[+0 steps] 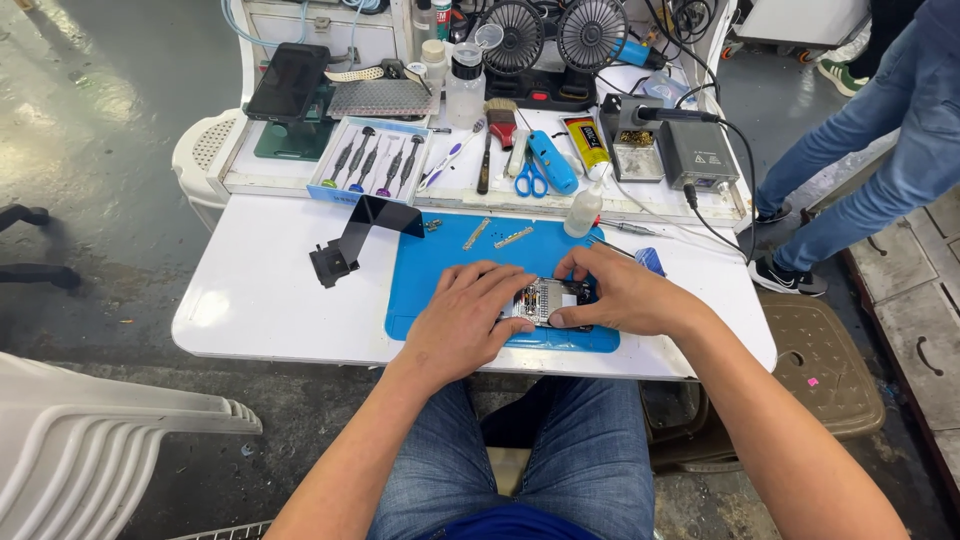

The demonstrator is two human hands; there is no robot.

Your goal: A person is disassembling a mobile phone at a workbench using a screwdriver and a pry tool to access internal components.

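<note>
White table point(270, 300), blue mat point(430, 280); both hands point(465, 320) on opened phone point(545, 298)

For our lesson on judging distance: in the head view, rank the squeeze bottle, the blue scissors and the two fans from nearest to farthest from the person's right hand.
1. Squeeze bottle: just beyond the right hand, at the mat's back edge.
2. Blue scissors: farther back, on the tray, slightly left.
3. Two fans: farthest, at the rear of the bench.
</note>
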